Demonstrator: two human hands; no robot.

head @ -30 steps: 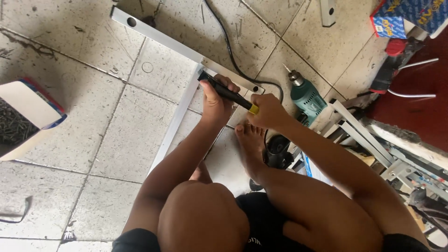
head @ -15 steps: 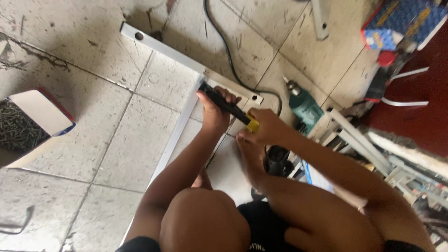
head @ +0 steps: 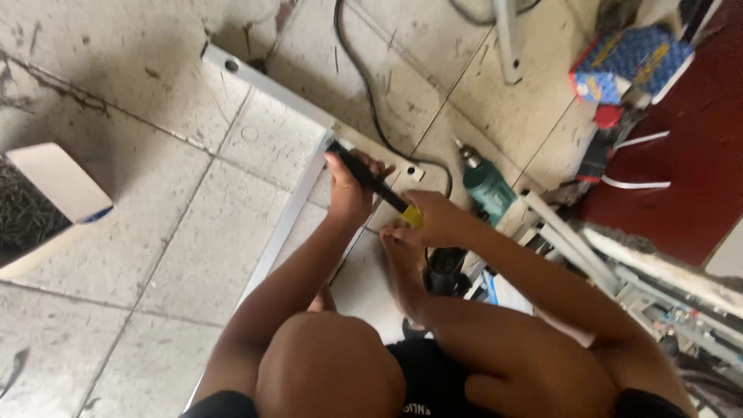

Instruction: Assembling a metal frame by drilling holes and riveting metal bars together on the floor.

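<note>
A white metal frame point(head: 282, 224) lies on the tiled floor, its corner joint near the middle of the view. My left hand point(head: 348, 193) presses down at that corner, fingers around the black shaft end of a screwdriver point(head: 370, 183). The right hand point(head: 433, 220) is closed on the screwdriver's yellow-tipped handle end. The tool slants from upper left to lower right, its tip at the frame corner. One bare foot point(head: 398, 267) rests on the frame just below the hands.
A green electric drill point(head: 486, 186) lies right of the hands, with a black cable point(head: 364, 85) running up the floor. An open cardboard box point(head: 46, 201) of dark screws sits at the left. White metal bars point(head: 588, 255) and a blue packet point(head: 627, 62) crowd the right.
The hands stay on the screwdriver at the frame corner. The view has shifted a little, so the frame, box and drill sit slightly lower and further left than before.
</note>
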